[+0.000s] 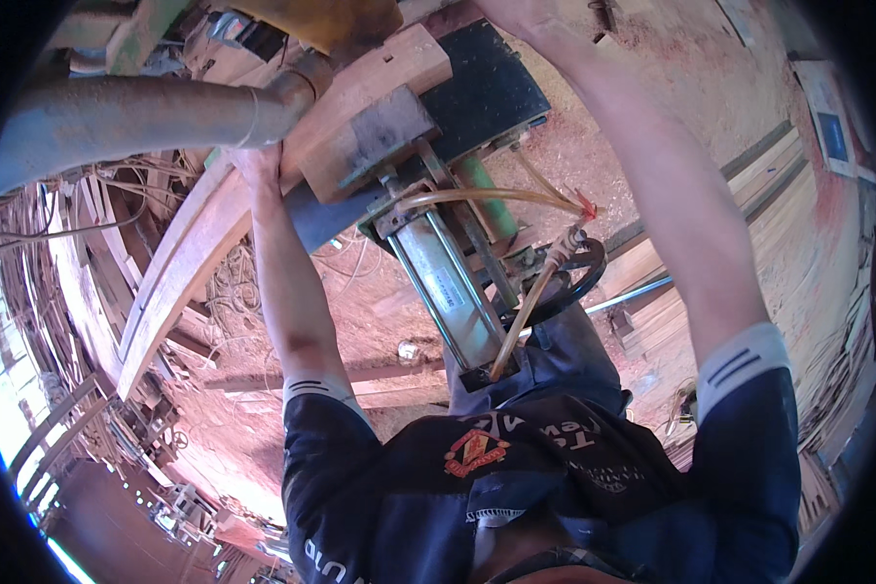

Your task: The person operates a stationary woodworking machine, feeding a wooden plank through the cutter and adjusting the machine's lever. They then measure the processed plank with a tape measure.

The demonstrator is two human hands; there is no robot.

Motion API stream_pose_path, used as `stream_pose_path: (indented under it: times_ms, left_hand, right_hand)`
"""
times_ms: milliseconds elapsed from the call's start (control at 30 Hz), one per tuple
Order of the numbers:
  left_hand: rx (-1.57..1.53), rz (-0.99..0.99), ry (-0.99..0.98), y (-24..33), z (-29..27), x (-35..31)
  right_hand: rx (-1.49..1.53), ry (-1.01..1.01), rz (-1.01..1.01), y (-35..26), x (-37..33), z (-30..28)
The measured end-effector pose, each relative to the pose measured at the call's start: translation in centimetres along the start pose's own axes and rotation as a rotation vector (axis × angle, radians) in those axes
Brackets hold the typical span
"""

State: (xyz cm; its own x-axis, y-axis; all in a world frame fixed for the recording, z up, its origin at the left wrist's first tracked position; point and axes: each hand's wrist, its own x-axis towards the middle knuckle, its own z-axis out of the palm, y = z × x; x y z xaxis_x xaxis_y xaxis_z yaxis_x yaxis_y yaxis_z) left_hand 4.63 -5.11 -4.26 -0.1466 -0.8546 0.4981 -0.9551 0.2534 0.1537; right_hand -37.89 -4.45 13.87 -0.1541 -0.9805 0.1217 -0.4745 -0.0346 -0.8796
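Two bare hands reach up and away from the body. The left hand (pixel 259 161) presses against the long curved wooden plank (pixel 180 258), its fingers wrapped over the plank's upper edge just below the grey pipe (pixel 136 112). The right hand (pixel 504 12) runs to the top edge of the view and is mostly cut off, so I cannot tell whether it grips anything or lies flat; it seems to rest near the far end of the dark machine plate (pixel 482 83).

The plank sits under a wooden clamp block (pixel 365 141), seemingly already seated in the machine, with the hands steadying it; nothing shows it cut or released yet.

Between the arms hangs a metal air cylinder (pixel 448 292) with yellowish hoses (pixel 526 307) looping off it, close to the person's chest and crowding the space. Sawdust covers the reddish floor (pixel 652 88); stacked boards (pixel 788 209) lie to the right and scrap wood piles (pixel 58 282) to the left.
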Motion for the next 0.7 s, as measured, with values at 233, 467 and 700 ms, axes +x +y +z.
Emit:
stream_pose_path:
  times_ms: [233, 467, 700]
  left_hand:
    - [0.041, -0.133, -0.007, 1.8, -1.2, 1.2]
    - [0.145, -0.202, -0.068, 0.9, -0.8, 1.0]
    - [0.078, -0.318, -0.09, 0.5, -0.4, 1.1]
  right_hand:
    - [0.141, 0.069, -0.024, 0.5, -0.7, 1.0]
    - [0.102, 0.123, -0.039, 1.0, -0.3, 1.8]
    - [0.157, 0.115, -0.043, 1.9, 0.0, 2.0]
